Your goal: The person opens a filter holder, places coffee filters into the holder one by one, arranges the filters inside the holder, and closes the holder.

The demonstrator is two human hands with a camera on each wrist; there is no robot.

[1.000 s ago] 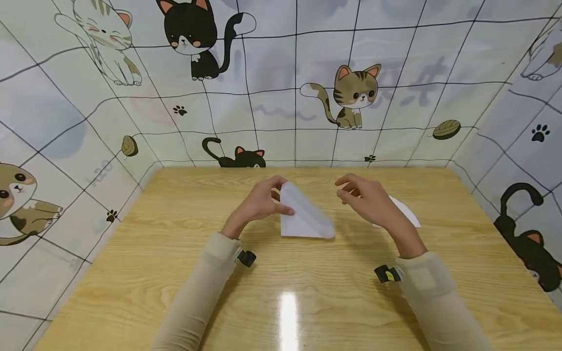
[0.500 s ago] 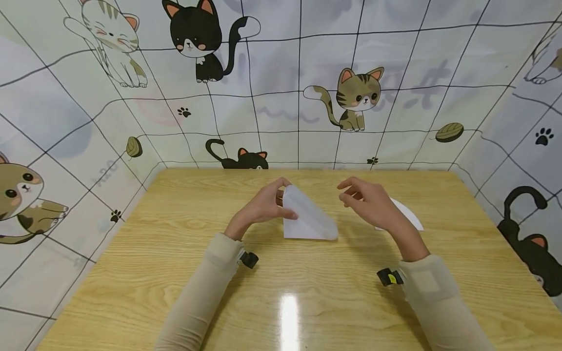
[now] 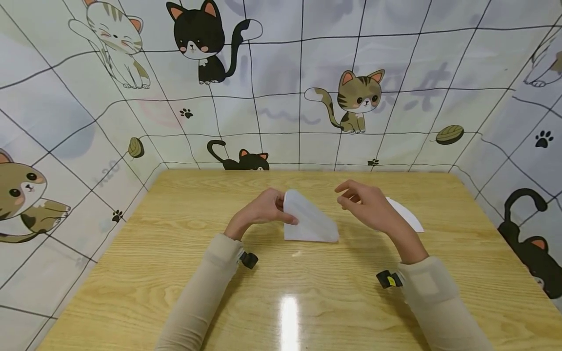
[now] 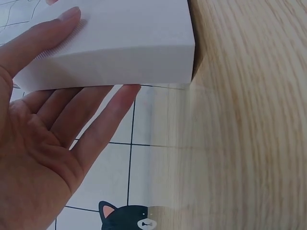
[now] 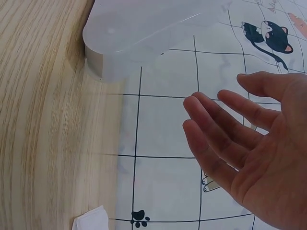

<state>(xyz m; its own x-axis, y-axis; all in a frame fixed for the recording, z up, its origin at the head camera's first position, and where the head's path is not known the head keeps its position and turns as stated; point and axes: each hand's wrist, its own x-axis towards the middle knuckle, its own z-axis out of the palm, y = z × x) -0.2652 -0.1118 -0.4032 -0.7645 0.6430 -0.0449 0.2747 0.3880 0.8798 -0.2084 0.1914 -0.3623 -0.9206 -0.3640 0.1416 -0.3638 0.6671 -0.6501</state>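
Observation:
My left hand (image 3: 262, 207) holds a white wedge-shaped box (image 3: 307, 219) with rounded corners, near the middle of the table. In the left wrist view the thumb (image 4: 53, 31) lies on the ribbed patch of its broad face, and the fingers are on the opposite side. A translucent, rounded cover (image 5: 139, 24) shows on the box in the right wrist view. Apart from the box, to its right, my right hand (image 3: 366, 204) hovers with loosely bent fingers and holds nothing. Behind the right wrist lies a white piece with a curved edge (image 3: 406, 215), partly hidden by the arm.
The wood-grain table (image 3: 263, 302) reaches back to a wall covering (image 3: 281, 112) printed with cats and grid lines. Similar covering closes in both sides. A wrist camera (image 3: 249, 260) sits at the left cuff, another camera (image 3: 389, 279) at the right cuff.
The white box has tilted slightly flatter, and the left hand has come down a little at its upper edge while still gripping it. The right hand has barely moved.

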